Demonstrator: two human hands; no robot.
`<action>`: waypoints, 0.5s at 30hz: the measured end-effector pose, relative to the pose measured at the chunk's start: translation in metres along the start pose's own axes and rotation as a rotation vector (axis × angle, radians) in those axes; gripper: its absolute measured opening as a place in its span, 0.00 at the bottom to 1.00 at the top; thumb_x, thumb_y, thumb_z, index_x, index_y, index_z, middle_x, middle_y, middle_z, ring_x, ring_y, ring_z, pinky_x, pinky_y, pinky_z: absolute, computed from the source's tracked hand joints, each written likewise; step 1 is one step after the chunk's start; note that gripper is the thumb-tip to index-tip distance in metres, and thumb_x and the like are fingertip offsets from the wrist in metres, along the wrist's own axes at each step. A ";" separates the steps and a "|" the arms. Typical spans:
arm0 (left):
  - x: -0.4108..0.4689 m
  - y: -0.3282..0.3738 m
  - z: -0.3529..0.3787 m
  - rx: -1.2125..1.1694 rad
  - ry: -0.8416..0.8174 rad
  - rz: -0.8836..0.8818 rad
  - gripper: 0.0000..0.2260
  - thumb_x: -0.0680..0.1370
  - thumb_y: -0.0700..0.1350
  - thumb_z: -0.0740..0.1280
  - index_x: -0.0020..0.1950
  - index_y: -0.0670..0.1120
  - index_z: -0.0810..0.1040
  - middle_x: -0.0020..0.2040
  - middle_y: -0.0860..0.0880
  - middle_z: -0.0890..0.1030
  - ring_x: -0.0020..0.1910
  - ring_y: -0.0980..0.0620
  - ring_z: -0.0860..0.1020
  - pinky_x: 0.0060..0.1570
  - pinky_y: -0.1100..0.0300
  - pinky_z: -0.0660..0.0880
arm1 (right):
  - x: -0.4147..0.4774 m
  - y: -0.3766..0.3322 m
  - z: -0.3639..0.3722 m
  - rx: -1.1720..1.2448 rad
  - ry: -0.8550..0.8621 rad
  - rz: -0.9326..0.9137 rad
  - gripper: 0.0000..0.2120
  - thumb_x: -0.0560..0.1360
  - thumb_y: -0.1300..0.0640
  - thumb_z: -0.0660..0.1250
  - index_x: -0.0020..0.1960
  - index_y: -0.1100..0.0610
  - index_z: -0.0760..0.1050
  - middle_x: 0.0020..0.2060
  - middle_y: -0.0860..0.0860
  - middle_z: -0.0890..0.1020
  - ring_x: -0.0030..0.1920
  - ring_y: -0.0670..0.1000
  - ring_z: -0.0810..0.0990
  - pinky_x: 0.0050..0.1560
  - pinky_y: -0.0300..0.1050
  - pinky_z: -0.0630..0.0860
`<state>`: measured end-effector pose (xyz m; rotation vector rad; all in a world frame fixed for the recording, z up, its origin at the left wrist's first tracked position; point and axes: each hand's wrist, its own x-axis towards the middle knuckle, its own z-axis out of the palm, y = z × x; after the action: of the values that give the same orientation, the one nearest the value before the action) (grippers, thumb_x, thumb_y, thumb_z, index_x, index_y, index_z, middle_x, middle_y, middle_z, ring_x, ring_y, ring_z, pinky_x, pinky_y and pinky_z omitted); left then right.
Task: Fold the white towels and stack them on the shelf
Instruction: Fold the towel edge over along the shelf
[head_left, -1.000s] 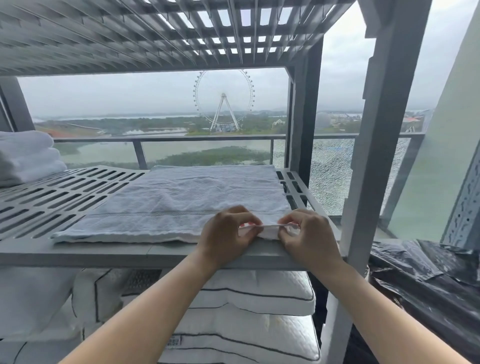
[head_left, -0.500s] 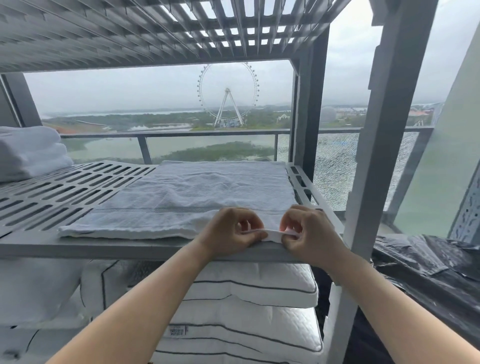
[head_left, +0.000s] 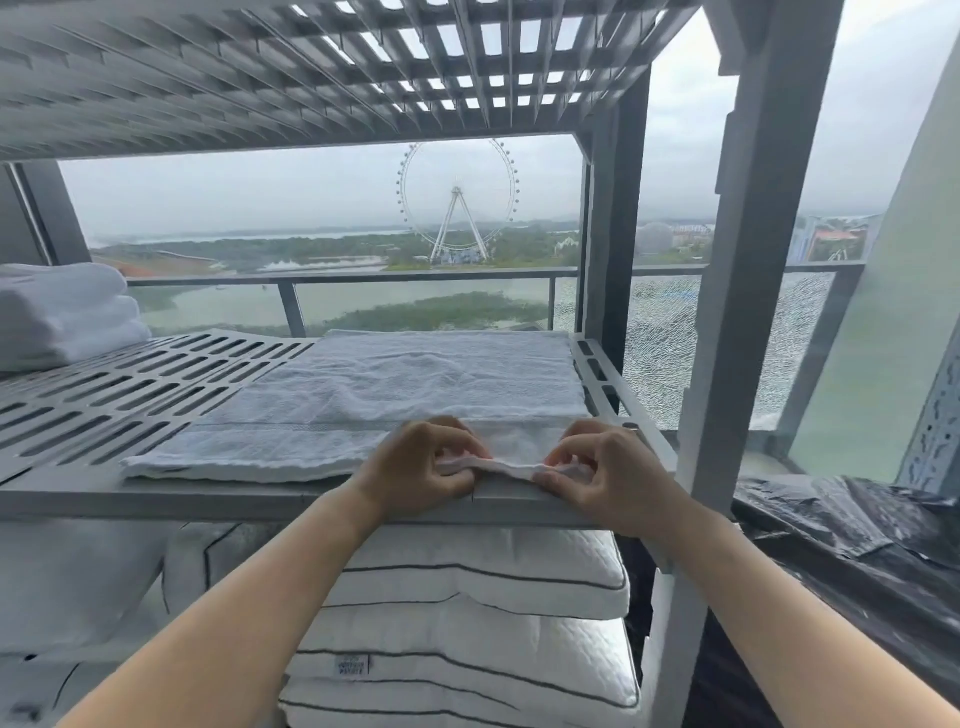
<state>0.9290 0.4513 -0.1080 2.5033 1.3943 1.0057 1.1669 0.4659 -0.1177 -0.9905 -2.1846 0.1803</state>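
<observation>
A white towel (head_left: 405, 395) lies spread flat on the right half of the grey slatted shelf (head_left: 119, 395). My left hand (head_left: 421, 470) and my right hand (head_left: 597, 475) pinch its near edge at the shelf's front lip, close together, with a short stretch of hem pulled taut between them. A stack of folded white towels (head_left: 62, 317) rests on the far left of the same shelf.
Grey uprights (head_left: 753, 291) frame the shelf on the right, and a slatted shelf (head_left: 311, 67) hangs overhead. White pillows with dark piping (head_left: 467, 613) fill the level below. Black plastic sheeting (head_left: 852, 540) lies at the right. A glass balcony railing stands behind.
Both hands have drawn slightly apart along the towel's near edge, lifting and stretching the hem between them. The towel itself stays flat on the shelf.
</observation>
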 end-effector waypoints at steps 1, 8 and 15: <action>-0.003 -0.001 -0.001 0.033 0.045 0.012 0.06 0.70 0.43 0.72 0.46 0.48 0.84 0.44 0.54 0.81 0.43 0.56 0.78 0.42 0.63 0.74 | 0.000 0.000 0.001 -0.020 0.017 0.003 0.08 0.70 0.44 0.70 0.39 0.47 0.80 0.38 0.39 0.75 0.39 0.39 0.72 0.38 0.28 0.64; -0.006 0.012 0.011 0.152 0.205 0.015 0.05 0.71 0.44 0.73 0.45 0.46 0.83 0.40 0.55 0.79 0.36 0.57 0.75 0.38 0.64 0.70 | 0.007 -0.010 0.002 -0.152 -0.047 -0.064 0.11 0.71 0.45 0.67 0.47 0.52 0.78 0.38 0.45 0.75 0.40 0.45 0.73 0.42 0.37 0.69; -0.002 0.003 0.001 0.204 0.129 -0.107 0.12 0.68 0.55 0.74 0.41 0.51 0.76 0.39 0.55 0.76 0.39 0.56 0.73 0.38 0.60 0.69 | 0.015 -0.011 -0.003 -0.104 -0.054 -0.016 0.06 0.73 0.55 0.69 0.43 0.57 0.81 0.39 0.49 0.77 0.39 0.51 0.75 0.42 0.42 0.68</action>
<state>0.9310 0.4488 -0.1086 2.5072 1.7305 1.0711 1.1553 0.4678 -0.1030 -1.0356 -2.2701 0.0871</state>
